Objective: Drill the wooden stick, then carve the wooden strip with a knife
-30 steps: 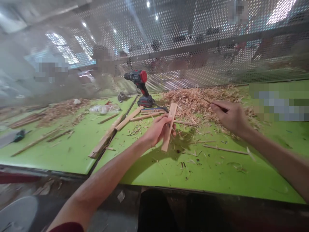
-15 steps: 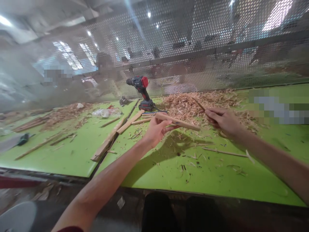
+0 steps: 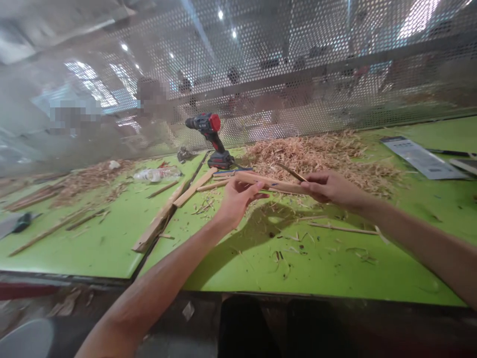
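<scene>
My left hand (image 3: pixel 238 199) is closed around one end of a pale wooden strip (image 3: pixel 278 185) with small blue marks, held above the green table. The fingers of my right hand (image 3: pixel 328 189) grip a thin brown stick-like piece (image 3: pixel 290 171) that points up and to the left; whether it is wood or a blade I cannot tell. The fingertips of that hand also meet the right end of the wooden strip. Behind the hands lies a large heap of wood shavings (image 3: pixel 309 151).
A cordless drill (image 3: pixel 212 139) stands upright behind my left hand. Wooden slats (image 3: pixel 160 221) lie along the table's seam, near a clear plastic bottle (image 3: pixel 158 174). At the right is a flat grey-white package (image 3: pixel 417 158). A perforated metal screen (image 3: pixel 261 64) rises behind the table (image 3: pixel 238 268).
My right hand has moved left and slightly down to the end of the wooden strip, bringing the thin brown piece over it. The view has shifted slightly to the right.
</scene>
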The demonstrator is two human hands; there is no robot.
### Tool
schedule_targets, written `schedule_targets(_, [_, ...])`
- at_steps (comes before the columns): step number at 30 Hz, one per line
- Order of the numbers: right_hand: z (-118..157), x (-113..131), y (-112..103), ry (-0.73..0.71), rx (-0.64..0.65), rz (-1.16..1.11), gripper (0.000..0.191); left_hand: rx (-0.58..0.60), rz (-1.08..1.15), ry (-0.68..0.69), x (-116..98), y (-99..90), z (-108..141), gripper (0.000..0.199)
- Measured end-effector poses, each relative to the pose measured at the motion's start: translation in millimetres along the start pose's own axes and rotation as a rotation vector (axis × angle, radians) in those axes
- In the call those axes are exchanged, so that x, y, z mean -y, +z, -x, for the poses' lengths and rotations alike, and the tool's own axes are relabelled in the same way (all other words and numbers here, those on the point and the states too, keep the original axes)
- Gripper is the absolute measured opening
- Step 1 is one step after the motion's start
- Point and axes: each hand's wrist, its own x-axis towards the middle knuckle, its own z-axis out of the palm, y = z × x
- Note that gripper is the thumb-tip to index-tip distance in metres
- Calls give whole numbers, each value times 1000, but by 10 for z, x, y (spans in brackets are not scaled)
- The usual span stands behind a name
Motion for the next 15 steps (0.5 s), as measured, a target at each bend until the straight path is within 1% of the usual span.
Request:
schedule_targets(2, [15,46,-32,-4,32,42,43,1,-6,-1,-9,-8,-6,30])
schedule_targets(3, [19,55,-54,6,26,50,41,9,-13,-7,-20,-15,-9,27])
schedule_targets(5, [22,45,-111,27,-8,43,39,40,-38,-29,-53,-33,-10,23])
schedule_targets(7, [18,9,-174,29,-67,13,40,102,-100,-74,-97,-46,1,20])
schedule_targets(9, [13,-21,-213,21,-126,-23,41,201,-199,-153,-138,-41,26,18])
schedule_targets(12, [13,-6,-182,25,-227,-62,44,396,-341,-321,-158,2,80,22])
schedule_targets(14, [20,31,-126,31,-279,-64,44,513,-352,-429,-137,31,109,21])
schedule_targets(15, [26,48,-103,24,-310,-43,42,549,-332,-470,-119,38,117,18])
